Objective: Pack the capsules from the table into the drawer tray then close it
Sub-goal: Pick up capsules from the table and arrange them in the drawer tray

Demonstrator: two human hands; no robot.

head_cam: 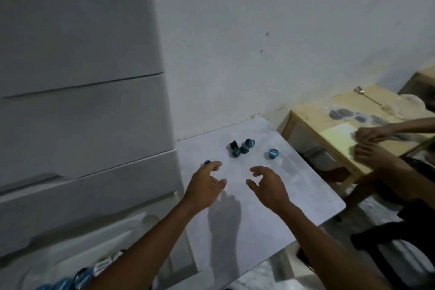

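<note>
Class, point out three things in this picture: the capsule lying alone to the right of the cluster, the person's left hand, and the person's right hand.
Lone capsule [273, 153]: head view, on its blue striped face.
Left hand [204, 187]: head view, on the back of the hand.
Right hand [268, 185]: head view, on the back of the hand.

My white table [294, 186] against the wall, a cluster of four dark blue capsules [240, 147] near its far edge, one capsule [273, 153] apart to their right, another capsule [207, 162] by the left edge
</note>
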